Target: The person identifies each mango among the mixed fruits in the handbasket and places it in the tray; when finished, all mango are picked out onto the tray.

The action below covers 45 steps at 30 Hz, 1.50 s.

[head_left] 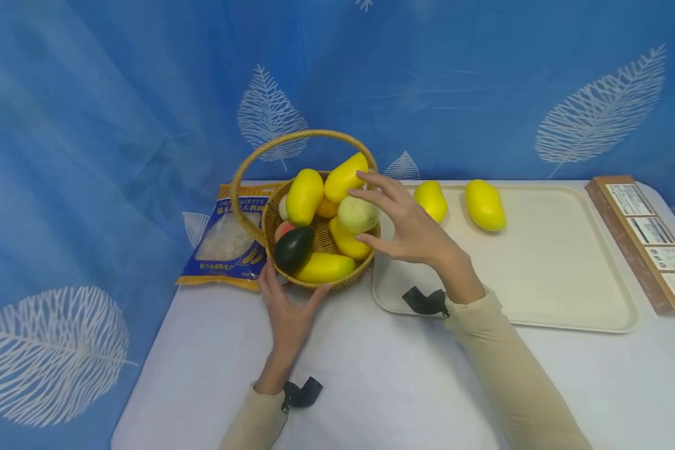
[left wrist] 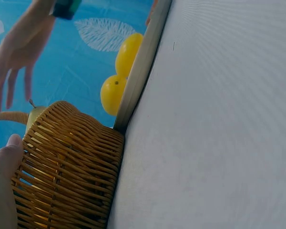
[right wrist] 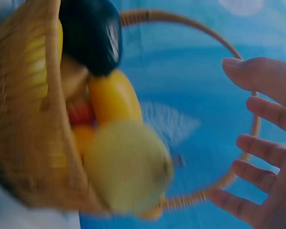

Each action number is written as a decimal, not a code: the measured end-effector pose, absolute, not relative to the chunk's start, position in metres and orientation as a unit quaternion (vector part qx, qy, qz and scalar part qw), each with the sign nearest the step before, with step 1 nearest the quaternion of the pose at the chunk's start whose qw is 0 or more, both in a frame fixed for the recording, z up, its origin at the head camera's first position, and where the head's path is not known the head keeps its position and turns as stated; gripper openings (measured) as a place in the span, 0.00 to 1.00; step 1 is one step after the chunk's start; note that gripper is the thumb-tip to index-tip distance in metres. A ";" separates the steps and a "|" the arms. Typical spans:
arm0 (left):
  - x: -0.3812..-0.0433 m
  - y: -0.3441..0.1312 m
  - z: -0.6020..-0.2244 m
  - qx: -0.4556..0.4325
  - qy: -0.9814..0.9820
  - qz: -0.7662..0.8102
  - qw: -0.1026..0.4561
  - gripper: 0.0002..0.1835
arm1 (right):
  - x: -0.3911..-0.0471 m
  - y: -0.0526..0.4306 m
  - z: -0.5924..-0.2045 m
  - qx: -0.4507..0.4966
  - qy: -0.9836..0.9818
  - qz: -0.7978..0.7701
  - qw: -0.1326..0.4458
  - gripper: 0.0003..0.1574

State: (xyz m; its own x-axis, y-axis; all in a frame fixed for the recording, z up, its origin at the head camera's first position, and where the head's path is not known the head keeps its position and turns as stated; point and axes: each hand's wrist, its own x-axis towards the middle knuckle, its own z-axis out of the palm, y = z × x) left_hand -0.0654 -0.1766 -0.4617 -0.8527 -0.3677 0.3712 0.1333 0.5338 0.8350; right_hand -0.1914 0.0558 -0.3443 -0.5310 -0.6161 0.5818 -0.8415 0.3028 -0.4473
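A wicker basket with a tall handle holds several fruits: yellow mangoes, a dark green avocado, a pale green round fruit and part of a reddish fruit. My left hand rests against the basket's near side, thumb and fingers spread; its thumb lies along the weave in the left wrist view. Beside the pale green fruit hovers my right hand, fingers parted. In the right wrist view a gap shows between those fingers and the fruit, and nothing is in the palm.
Two more mangoes lie on a cream tray right of the basket. A blue and orange pasta bag lies partly behind the basket. At the far right stands a brown box. A blue leaf-print cloth hangs behind the table.
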 end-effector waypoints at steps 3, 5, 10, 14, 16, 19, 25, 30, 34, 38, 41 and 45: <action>-0.066 -0.176 -0.460 0.066 -0.836 -0.476 0.266 0.61 | -0.196 0.033 -0.339 0.477 -0.793 0.359 0.125 0.42; -0.067 -0.177 -0.459 0.067 -0.837 -0.473 0.267 0.61 | -0.202 0.019 -0.338 0.478 -0.801 0.346 0.099 0.42; -0.066 -0.176 -0.461 0.074 -0.839 -0.471 0.261 0.61 | -0.217 -0.009 -0.338 0.463 -0.827 0.316 0.036 0.41; -0.065 -0.176 -0.461 0.076 -0.838 -0.472 0.262 0.60 | -0.225 -0.025 -0.340 0.465 -0.828 0.312 0.008 0.40; -0.065 -0.176 -0.461 0.076 -0.837 -0.473 0.263 0.60 | -0.228 -0.031 -0.341 0.469 -0.827 0.311 -0.002 0.40; -0.065 -0.175 -0.462 0.075 -0.836 -0.475 0.264 0.60 | -0.232 -0.038 -0.344 0.477 -0.827 0.297 -0.013 0.40; -0.065 -0.176 -0.464 0.073 -0.836 -0.477 0.260 0.61 | -0.238 -0.048 -0.346 0.488 -0.834 0.258 -0.021 0.39; -0.065 -0.176 -0.463 0.072 -0.835 -0.479 0.260 0.61 | -0.242 -0.056 -0.344 0.488 -0.838 0.240 -0.054 0.38; -0.065 -0.176 -0.462 0.070 -0.833 -0.482 0.263 0.60 | -0.244 -0.062 -0.344 0.483 -0.843 0.223 -0.080 0.38; -0.064 -0.176 -0.461 0.069 -0.833 -0.482 0.264 0.60 | -0.246 -0.064 -0.346 0.474 -0.850 0.210 -0.089 0.35; -0.064 -0.176 -0.461 0.071 -0.832 -0.485 0.260 0.60 | -0.247 -0.065 -0.347 0.472 -0.853 0.205 -0.090 0.33; -0.064 -0.177 -0.461 0.071 -0.833 -0.484 0.258 0.60 | -0.246 -0.065 -0.348 0.468 -0.853 0.213 -0.085 0.29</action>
State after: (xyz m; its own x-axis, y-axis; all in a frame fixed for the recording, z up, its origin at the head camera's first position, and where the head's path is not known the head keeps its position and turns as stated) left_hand -0.0638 -0.1767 -0.4614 -0.8572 -0.3679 0.3603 0.1309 0.5210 0.8434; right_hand -0.2460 -0.0650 -0.3479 -0.5470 -0.8354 0.0540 -0.7625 0.4705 -0.4442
